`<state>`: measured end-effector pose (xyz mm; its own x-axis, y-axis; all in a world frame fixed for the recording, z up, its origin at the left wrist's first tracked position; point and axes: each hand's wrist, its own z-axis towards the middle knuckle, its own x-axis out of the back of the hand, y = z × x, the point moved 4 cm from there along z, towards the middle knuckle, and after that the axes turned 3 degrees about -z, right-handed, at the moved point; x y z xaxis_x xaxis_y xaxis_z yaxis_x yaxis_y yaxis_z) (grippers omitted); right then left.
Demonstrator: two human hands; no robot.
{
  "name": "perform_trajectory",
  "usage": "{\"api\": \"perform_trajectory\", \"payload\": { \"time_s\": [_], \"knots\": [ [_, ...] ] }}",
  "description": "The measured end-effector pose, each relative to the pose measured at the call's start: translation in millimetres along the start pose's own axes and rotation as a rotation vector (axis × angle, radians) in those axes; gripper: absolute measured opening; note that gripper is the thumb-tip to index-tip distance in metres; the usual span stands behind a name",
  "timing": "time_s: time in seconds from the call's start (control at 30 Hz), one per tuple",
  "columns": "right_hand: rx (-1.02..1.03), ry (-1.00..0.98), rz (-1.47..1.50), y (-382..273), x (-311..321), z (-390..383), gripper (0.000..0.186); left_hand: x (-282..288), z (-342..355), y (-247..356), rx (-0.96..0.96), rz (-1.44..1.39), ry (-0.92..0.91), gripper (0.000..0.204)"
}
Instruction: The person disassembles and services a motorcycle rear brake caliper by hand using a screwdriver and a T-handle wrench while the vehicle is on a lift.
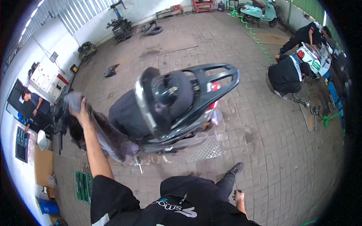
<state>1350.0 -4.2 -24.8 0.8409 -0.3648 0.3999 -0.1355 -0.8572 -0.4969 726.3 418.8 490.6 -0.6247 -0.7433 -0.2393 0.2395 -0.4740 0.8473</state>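
Note:
My left hand (80, 111) is raised at the left, closed on a blurred grey-and-dark cloth (113, 139) that hangs down beside a dark scooter (181, 120). The scooter has a black seat (128, 116), a grey grab rail (226, 81) and a red tail light (214, 92); an upright dark part with a silver edge (145, 109) rises over the seat. A long thin tool (140, 167) is below the cloth. My right hand (238, 196) hangs low beside my leg, fingers curled round something small and dark that I cannot make out.
A metal tread plate (203, 150) is under the scooter. Two co-workers (283, 75) work at a white scooter (320, 60) on the right, near scattered tools (315, 113). Another person (37, 105) stands by the left wall, near green tool trays (81, 186). Tyres (152, 30) lie at the back.

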Motion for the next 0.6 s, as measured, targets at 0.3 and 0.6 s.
{"api": "perform_trajectory", "payload": {
  "time_s": [0.3, 0.6],
  "knots": [
    [0.532, 0.247, -0.250, -177, 189, 208, 0.024, -340, -265, 122, -0.148, 0.340, -1.495, 0.069],
    [0.815, -0.335, -0.817, -513, 91, 262, 0.037, -633, -345, 158, -1.021, 0.507, -1.508, 0.050]
  ]
}}
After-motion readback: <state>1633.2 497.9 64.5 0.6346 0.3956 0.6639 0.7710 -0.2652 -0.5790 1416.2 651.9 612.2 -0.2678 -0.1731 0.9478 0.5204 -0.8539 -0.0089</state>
